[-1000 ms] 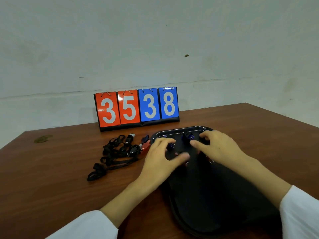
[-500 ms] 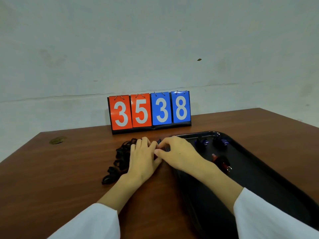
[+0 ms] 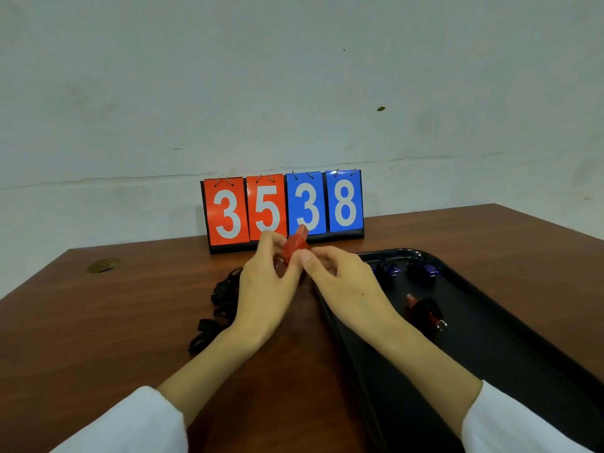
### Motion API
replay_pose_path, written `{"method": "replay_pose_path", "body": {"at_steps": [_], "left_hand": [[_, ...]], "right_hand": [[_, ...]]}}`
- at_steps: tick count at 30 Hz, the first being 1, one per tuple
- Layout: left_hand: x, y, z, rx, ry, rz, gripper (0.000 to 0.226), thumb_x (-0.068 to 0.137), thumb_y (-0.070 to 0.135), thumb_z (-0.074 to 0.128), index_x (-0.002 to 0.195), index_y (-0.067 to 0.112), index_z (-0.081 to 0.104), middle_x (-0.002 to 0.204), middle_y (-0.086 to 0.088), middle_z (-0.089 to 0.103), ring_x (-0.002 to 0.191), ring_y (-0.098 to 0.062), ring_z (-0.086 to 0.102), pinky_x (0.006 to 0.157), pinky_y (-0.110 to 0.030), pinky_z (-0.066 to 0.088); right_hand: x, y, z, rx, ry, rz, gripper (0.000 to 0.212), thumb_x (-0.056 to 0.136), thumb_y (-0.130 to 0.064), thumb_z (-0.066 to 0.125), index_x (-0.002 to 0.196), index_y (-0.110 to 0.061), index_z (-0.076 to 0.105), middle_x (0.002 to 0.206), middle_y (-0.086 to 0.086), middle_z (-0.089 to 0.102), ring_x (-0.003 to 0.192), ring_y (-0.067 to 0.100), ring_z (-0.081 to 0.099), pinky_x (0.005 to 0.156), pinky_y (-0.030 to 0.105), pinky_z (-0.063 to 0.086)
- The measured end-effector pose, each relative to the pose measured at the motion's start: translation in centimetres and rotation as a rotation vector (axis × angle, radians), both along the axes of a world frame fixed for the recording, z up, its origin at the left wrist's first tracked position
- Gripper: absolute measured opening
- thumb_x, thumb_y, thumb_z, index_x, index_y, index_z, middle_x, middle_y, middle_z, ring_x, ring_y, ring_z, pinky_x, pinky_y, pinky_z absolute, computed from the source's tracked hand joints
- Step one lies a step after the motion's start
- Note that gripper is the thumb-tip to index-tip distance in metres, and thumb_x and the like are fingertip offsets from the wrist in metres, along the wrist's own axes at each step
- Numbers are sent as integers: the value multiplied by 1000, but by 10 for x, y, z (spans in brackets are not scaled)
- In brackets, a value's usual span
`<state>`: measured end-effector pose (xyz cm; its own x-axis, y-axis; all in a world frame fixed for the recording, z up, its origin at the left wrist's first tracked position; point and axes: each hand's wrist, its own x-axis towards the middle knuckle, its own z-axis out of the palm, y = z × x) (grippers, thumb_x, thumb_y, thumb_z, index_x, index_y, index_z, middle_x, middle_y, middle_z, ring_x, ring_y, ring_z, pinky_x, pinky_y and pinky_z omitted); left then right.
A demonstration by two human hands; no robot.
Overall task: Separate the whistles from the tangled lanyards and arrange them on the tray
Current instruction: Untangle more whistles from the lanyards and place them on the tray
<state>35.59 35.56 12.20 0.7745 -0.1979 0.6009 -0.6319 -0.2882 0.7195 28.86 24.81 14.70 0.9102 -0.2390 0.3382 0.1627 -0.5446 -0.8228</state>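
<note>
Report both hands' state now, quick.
Left hand: closed, fingers pinching the red whistle.
Right hand: closed, fingertips also on the red whistle, raised above the lanyards.

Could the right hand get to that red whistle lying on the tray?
Probably yes: the red whistle on the tray lies uncovered just beside the right hand, though both hands now hold another red whistle.

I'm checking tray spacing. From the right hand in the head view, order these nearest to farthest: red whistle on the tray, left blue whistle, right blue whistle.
From the right hand:
1. Left blue whistle, at the tray's far end, just right of the knuckles.
2. Red whistle on the tray, mid-tray, right of the wrist; close to first place.
3. Right blue whistle, far end, farther right.
</note>
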Motion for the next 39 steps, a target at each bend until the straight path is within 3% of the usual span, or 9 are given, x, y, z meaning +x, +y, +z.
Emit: {"method": "replay_pose_path", "body": {"at_steps": [7,13,16,19,22,25,30,34,39], "left_hand": [[-11,7,13,192,-105,-262,38,90,21,59,122,27,37,66,-3,62,58,-13,61,58,-27,52],[13,21,22,166,323,-231,24,90,10,58,112,20,55,58,-5,58,39,-8,48,39,-19,38],[31,37,27,121,509,-173,12,89,15,61,101,15,63,53,-2,57,36,-11,46,36,-20,36],[37,49,32,62,580,-219,18,83,16,68,100,14,65,63,-4,66,46,-13,58,43,-19,46],[43,53,34,-52,644,-211,18,83,9,65,101,12,66,85,-6,69,61,-12,66,51,-16,52],[50,59,32,-155,761,-211,20,90,1,52,103,11,65,94,-10,62,67,-14,58,49,-17,49],[62,68,15,-623,1022,-244,31,83,-16,39,96,5,57,106,-17,58,102,-26,60,82,-36,51],[69,77,7,-952,1165,-261,47,75,-22,31,109,4,52,107,-15,54,101,-25,58,72,-38,55],[62,67,12,-353,862,-44,51,70,-27,29,101,4,57,108,-19,53,96,-29,57,63,-27,52]], "right_hand": [[-6,2,10,475,-111,-3,23,86,-28,61,107,-18,59,98,-1,70,93,11,67,85,32,55],[-15,4,27,948,-231,241,19,94,-26,46,108,-13,46,70,3,61,59,19,64,72,35,58],[-14,2,27,736,-51,217,21,95,-34,45,104,-16,46,68,1,49,40,5,37,41,18,36],[-14,1,19,3,110,74,23,95,-44,39,103,-23,45,80,-3,62,58,1,57,48,11,39],[-18,2,14,-250,387,268,23,96,-43,36,100,-23,47,75,-1,68,52,0,53,50,14,40],[-23,2,23,49,464,474,18,96,-35,40,93,-21,50,56,-6,48,38,2,32,39,13,27],[-27,-9,37,773,261,624,28,88,-34,44,81,-14,63,52,-6,25,48,8,12,40,16,15],[-26,-15,37,1078,76,568,28,85,-33,44,80,-10,60,47,-7,23,44,8,10,40,20,12],[-21,-11,33,762,-23,307,24,96,-31,39,90,-14,54,52,1,46,34,6,20,35,18,20]]}}
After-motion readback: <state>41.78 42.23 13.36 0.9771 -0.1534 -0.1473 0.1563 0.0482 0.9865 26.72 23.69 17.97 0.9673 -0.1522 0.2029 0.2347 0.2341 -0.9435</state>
